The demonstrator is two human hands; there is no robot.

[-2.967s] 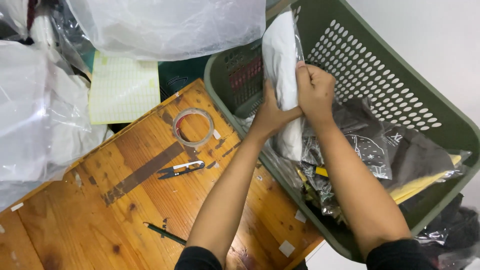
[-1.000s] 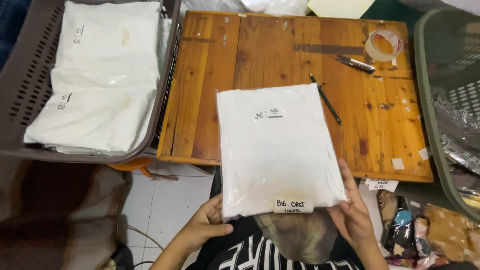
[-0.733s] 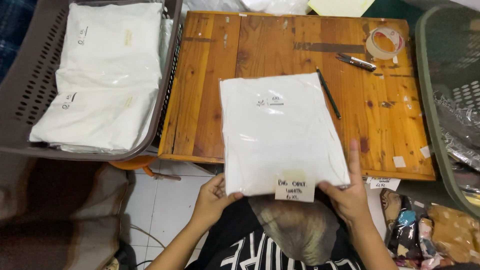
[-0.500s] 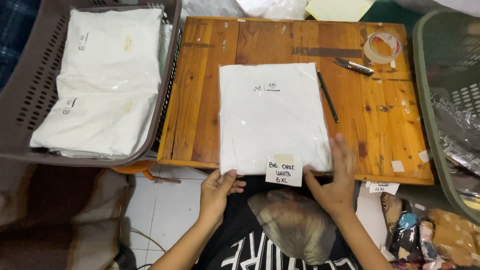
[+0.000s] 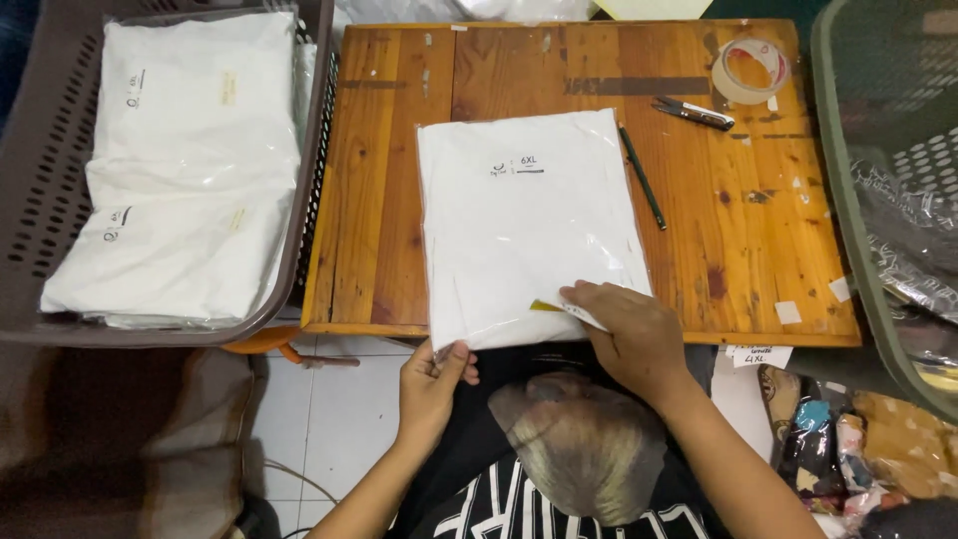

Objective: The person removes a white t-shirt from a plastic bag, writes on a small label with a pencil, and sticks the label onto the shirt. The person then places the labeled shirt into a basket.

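I have one view only, from the camera on my head, and it looks almost straight down over my chest and lap. The wooden table (image 5: 758,210) fills the middle of the frame, its far edge at the top, close enough that the board nearly spans the picture. My left hand (image 5: 431,384) and right hand (image 5: 629,334) enter from the bottom edge. A grey basket (image 5: 30,180) is cut off at the left, a green basket (image 5: 848,180) at the right.

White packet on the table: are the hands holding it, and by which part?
The left hand pinches the white packet at its near left corner, over the table edge. The right hand presses flat on its near right edge, over a small label.
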